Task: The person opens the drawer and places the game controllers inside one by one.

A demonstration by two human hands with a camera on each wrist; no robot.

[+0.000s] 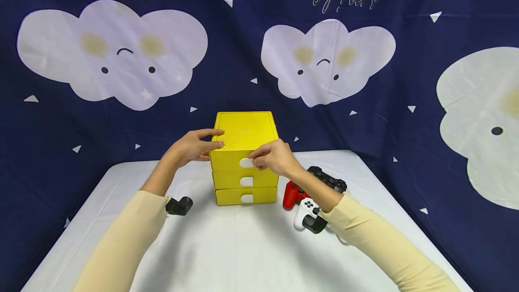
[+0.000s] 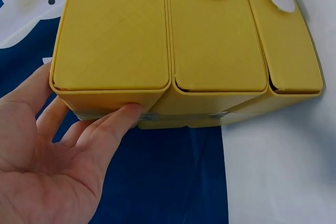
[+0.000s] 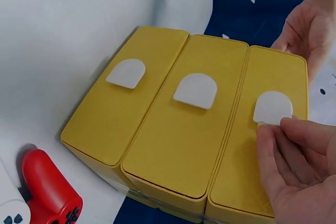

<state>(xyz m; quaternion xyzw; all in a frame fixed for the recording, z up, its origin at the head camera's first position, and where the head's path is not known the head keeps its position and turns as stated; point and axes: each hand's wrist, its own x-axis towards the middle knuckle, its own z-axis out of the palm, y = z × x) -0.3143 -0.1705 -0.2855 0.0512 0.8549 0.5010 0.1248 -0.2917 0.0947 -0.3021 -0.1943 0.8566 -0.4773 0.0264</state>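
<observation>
A yellow three-drawer box (image 1: 245, 132) stands on the table, a white rounded pull tab on each drawer front. My left hand (image 1: 191, 148) rests against the box's left side and top edge, its fingers fairly straight along the side wall (image 2: 152, 109). The right hand (image 1: 276, 159) pinches the top drawer's white tab (image 3: 273, 107) between thumb and fingers. All three drawers sit nearly flush with the box front; the middle tab (image 1: 246, 181) and bottom tab (image 1: 246, 198) are untouched.
Right of the box lie a black game controller (image 1: 330, 179), a red one (image 1: 289, 195) and a white one (image 1: 302, 215), partly behind the right forearm. The white table (image 1: 219, 247) backs onto a dark blue curtain (image 1: 235, 71) with cloud prints.
</observation>
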